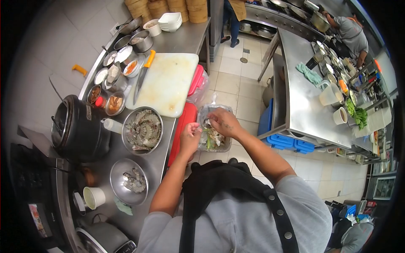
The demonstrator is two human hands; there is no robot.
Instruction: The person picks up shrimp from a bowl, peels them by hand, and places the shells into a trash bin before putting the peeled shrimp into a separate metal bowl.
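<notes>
My left hand (pixel 190 135) and my right hand (pixel 221 121) meet over a clear bag-lined bin (pixel 217 143) holding shrimp scraps, beside the counter edge. Both hands pinch a small shrimp piece between them; its shape is too small to make out. A metal bowl of raw shrimp (pixel 142 129) sits on the steel counter to the left of my hands. A second metal bowl (pixel 128 181) nearer me holds a few peeled shrimp.
A white cutting board (pixel 168 84) with an orange-handled knife (pixel 143 76) lies further along the counter, beside several small condiment bowls (pixel 114 103). A black pot (pixel 76 128) stands at left. Red bins (pixel 181 126) sit below. Another person (pixel 352 36) works at a far steel table (pixel 303 105).
</notes>
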